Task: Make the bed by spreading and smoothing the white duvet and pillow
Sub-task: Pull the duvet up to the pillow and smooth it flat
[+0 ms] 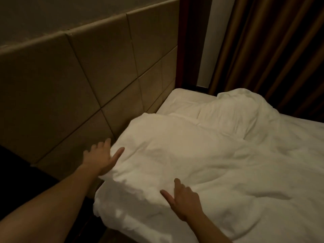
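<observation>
White pillow [157,146] lies rumpled by the headboard [78,85]; left hand [100,156] and right hand [184,199], both flat and released, should press outward evenly.

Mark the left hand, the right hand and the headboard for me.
left hand [100,157]: head view, back of the hand at the bedding's edge.
right hand [184,199]: head view, back of the hand on the white bedding.
headboard [98,71]: head view, middle of a padded panel.
</observation>
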